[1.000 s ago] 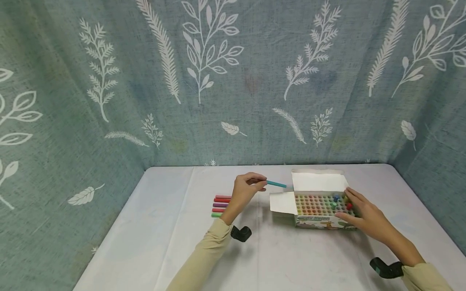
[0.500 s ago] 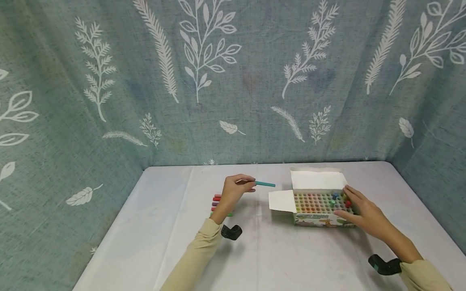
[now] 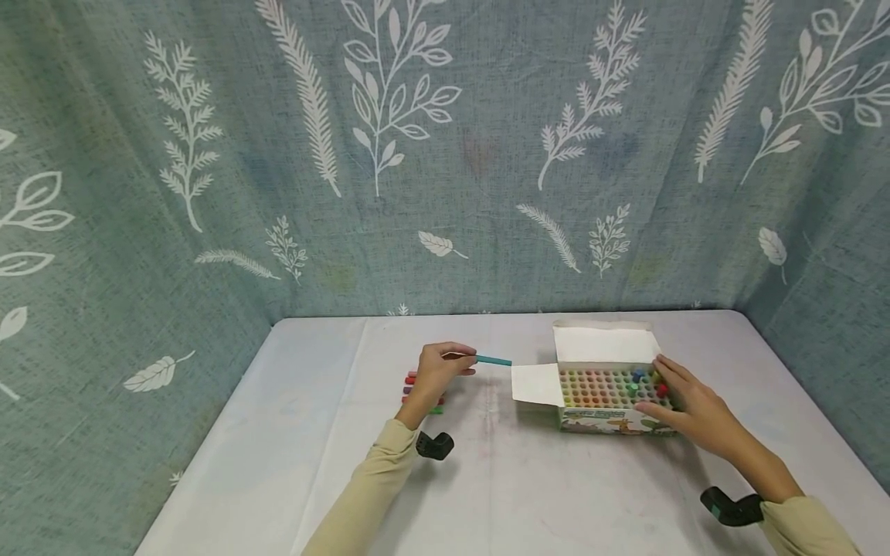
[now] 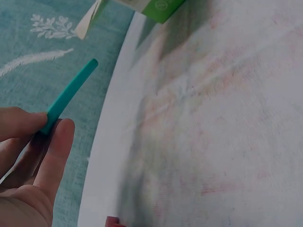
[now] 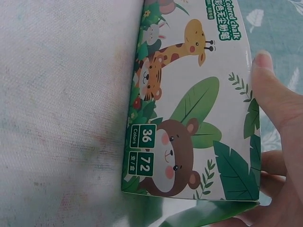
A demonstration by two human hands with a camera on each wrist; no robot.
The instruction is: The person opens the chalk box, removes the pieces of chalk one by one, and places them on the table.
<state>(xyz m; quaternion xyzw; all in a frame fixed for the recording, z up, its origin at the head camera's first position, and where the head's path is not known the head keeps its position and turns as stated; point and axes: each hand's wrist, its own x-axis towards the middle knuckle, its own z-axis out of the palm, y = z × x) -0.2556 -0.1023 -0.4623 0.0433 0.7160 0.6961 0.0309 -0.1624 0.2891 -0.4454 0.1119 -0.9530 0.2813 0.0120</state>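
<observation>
My left hand pinches a teal chalk stick between thumb and fingertips, above the table left of the box. In the left wrist view the teal stick points up and away from the fingers. An open box of colored chalk stands at the right; its round-holed insert shows many colors, with blue, green and red sticks poking up. Around the box's right end, my right hand holds on, thumb at the front edge and fingers toward the back. Loose chalk sticks lie in a row, partly hidden behind my left hand.
The box's lid flap stands up at its back, and a side flap sticks out left. White cloth covers the table. A patterned grey-green curtain closes off the back and sides.
My left hand has moved left, away from the box, with the teal chalk stick, and come slightly lower. My right hand stays at the box.
</observation>
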